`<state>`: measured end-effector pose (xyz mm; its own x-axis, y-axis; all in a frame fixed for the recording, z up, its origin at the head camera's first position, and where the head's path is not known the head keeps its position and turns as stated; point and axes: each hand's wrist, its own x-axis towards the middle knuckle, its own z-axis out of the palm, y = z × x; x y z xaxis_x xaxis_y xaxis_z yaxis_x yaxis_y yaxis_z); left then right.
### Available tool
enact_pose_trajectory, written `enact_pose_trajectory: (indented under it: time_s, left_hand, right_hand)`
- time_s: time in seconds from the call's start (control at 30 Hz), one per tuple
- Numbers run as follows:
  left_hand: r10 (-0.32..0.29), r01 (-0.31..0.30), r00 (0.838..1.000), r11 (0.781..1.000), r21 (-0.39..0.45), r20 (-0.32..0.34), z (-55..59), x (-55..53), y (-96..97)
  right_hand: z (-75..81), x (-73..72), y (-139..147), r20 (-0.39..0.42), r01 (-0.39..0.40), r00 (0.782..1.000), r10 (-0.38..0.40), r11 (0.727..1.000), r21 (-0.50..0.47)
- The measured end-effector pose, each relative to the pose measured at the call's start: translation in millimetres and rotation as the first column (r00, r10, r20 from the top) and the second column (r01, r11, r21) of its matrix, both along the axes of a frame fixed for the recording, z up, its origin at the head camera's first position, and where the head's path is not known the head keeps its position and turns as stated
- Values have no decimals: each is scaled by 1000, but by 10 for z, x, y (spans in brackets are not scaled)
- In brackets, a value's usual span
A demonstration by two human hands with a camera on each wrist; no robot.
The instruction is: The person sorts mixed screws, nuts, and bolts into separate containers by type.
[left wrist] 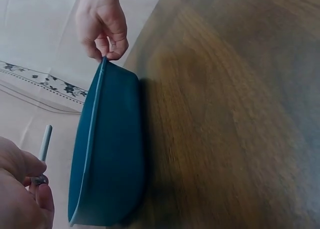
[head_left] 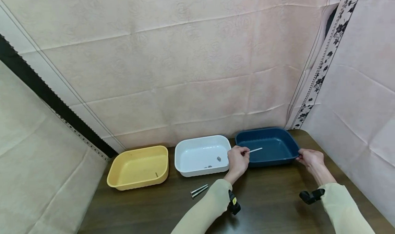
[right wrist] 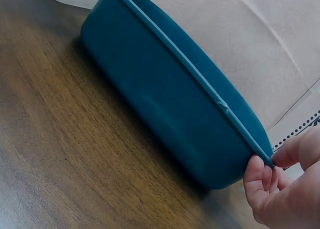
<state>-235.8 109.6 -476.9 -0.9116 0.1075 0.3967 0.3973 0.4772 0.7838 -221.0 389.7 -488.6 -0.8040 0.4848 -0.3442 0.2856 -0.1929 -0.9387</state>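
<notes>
My left hand (head_left: 238, 159) pinches a silver metal bolt (head_left: 255, 150) by its head end, the shank pointing over the blue tray (head_left: 266, 163). In the left wrist view the bolt (left wrist: 45, 143) stands up from thumb and fingers, apart from the tray's wall (left wrist: 120, 154). At the tray's front right corner, my right hand (head_left: 312, 158) grips the rim between thumb and fingers. The right wrist view shows that hand (right wrist: 287, 184) on the tray's end (right wrist: 170, 89). No items show inside the visible part of the blue tray.
Left of the blue tray stands a white tray (head_left: 202, 173) with a few small grey metal pieces (head_left: 218, 158). A yellow tray (head_left: 137, 185) farther left contains a small dark screw-like piece (head_left: 156, 174). Two silver bolts (head_left: 199, 191) lie on the wooden table (head_left: 148, 210). Cloth hangs behind.
</notes>
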Motion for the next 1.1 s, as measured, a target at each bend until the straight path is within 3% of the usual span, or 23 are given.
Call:
enact_pose_trajectory:
  time_s: [0.13,0.4,0.7,0.93,1.1]
  left_hand:
    - [2,-2,1000,999,-32,26,-3,-20,78]
    - [11,-9,1000,991,-130,13,-24,-44,194]
    - [-19,22,1000,990,-142,24,-45,-20,260]
    - [-19,10,999,973,-232,-38,-73,10,306]
    - [-61,57,998,956,-286,-3,-95,59,324]
  right_hand:
    - [-1,-5,-3,5,2,1000,-2,1000,5]
    - [3,-1,-1,-1,3,1000,-3,1000,-5]
    - [-7,-4,-12,-1,15,1000,-15,1000,4]
    - [-15,2,-21,-9,13,1000,-13,1000,19]
    - [-11,11,-22,-13,15,1000,-14,1000,27]
